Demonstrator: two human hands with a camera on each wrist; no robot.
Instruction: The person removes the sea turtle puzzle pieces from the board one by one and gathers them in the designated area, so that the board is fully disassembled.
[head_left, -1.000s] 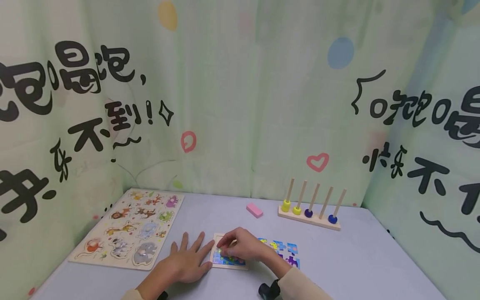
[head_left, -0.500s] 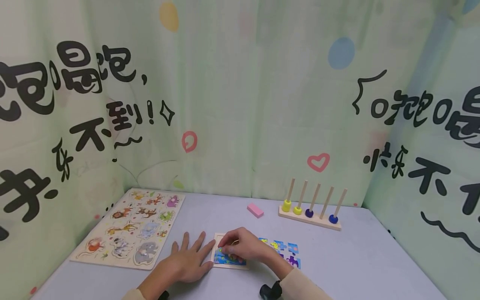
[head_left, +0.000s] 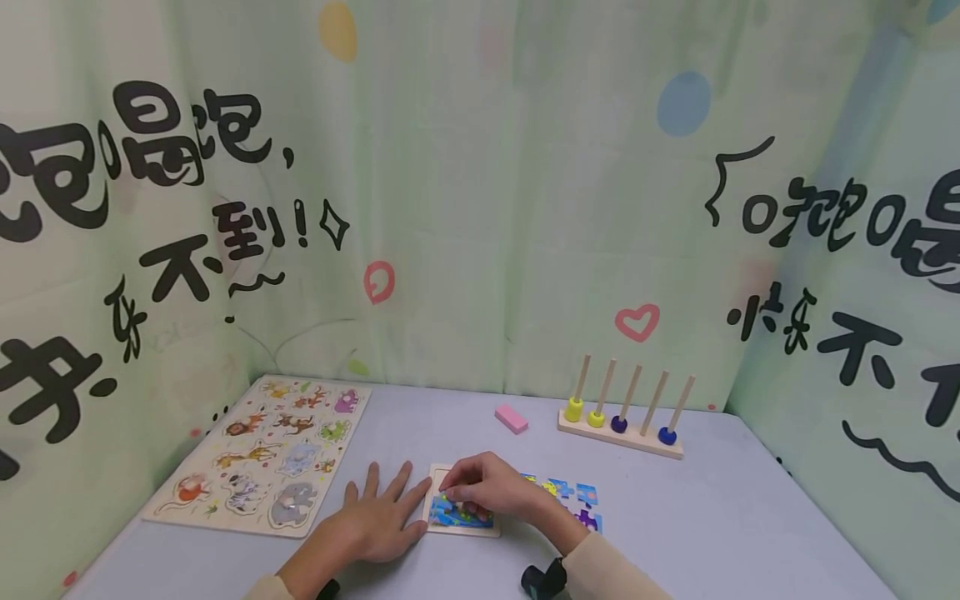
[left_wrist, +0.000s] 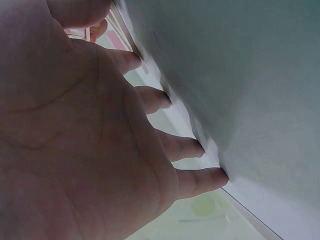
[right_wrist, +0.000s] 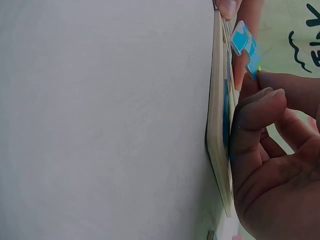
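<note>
A small wooden jigsaw tray [head_left: 463, 532] lies on the table with blue pieces fitted in its lower part. My left hand [head_left: 375, 521] rests flat on the table with spread fingers; its index finger and thumb reach the tray's left edge. In the left wrist view the palm and straight fingers [left_wrist: 187, 181] press down on the tabletop. Over the tray, my right hand [head_left: 498, 487] pinches a blue jigsaw piece [right_wrist: 245, 42] between thumb and index finger, as the right wrist view shows. In that view the piece is tilted above the tray's surface. The hand hides part of the tray.
Several loose jigsaw pieces [head_left: 587, 494] lie right of the tray, partly behind the right forearm. A large animal puzzle board [head_left: 258, 458] is at left. Farther back are a pink block [head_left: 512, 419] and a peg stand [head_left: 621, 435] with yellow and dark blue beads.
My right hand has shifted very slightly to the right over the tray, with its fingers turning a little. My left hand stays in place beside the tray.
</note>
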